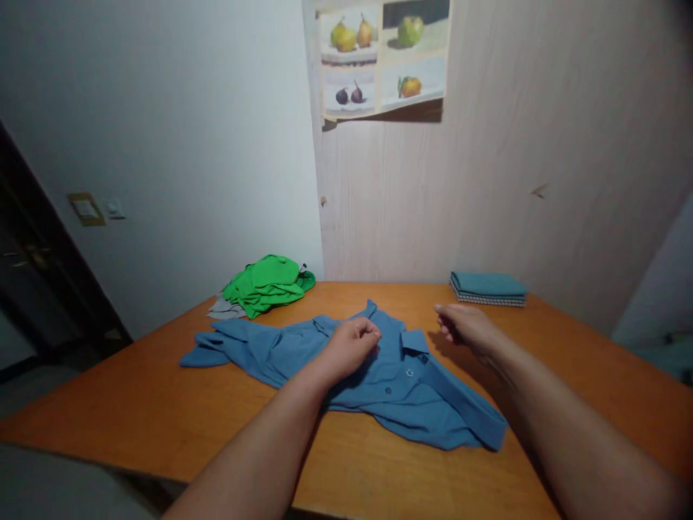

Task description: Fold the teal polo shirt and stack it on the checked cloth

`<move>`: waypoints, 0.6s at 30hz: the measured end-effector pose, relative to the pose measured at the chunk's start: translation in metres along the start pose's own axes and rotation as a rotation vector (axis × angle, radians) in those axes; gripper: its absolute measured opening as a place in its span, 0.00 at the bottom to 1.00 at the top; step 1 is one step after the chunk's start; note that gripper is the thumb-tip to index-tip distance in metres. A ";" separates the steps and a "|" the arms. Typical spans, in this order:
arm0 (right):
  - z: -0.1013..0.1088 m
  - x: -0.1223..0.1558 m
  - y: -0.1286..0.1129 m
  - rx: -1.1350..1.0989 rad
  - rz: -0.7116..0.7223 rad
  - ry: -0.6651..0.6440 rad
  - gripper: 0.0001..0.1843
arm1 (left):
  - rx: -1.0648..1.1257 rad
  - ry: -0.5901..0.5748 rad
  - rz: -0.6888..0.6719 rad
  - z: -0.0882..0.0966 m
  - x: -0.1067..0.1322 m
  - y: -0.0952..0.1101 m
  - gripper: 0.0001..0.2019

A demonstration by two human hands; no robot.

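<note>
Blue shirt (390,365): lay between the table (368,469)'s near and far edges; looked light, soft, best gripped by its seams.
Left hand (353,348): fingertips met over it; cloth-pinch unclear.
Right hand (466,326): fingers were curled together.

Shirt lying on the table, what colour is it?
The shirt is a muted blue; it shows best in the head view.
</note>
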State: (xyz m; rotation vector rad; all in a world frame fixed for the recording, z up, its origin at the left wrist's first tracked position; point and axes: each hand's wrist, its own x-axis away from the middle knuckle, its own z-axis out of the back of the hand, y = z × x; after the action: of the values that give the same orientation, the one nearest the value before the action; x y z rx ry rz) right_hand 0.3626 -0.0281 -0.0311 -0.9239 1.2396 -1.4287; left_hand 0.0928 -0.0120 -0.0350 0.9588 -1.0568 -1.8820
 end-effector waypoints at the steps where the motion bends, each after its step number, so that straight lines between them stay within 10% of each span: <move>1: 0.002 0.005 -0.006 0.092 -0.007 -0.071 0.23 | -0.006 -0.041 -0.003 -0.004 0.002 0.002 0.08; 7: -0.003 0.026 -0.017 0.436 0.030 -0.548 0.21 | 0.008 -0.175 0.012 -0.020 0.009 0.006 0.11; 18: -0.034 0.028 -0.014 -0.005 0.049 -0.543 0.06 | 0.157 -0.132 0.059 -0.029 0.016 0.006 0.14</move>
State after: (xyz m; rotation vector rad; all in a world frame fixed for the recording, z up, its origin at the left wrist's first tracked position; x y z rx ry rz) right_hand 0.3214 -0.0483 -0.0256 -1.1785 0.8495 -1.0370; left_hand 0.1126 -0.0379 -0.0448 0.8901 -1.3135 -1.8557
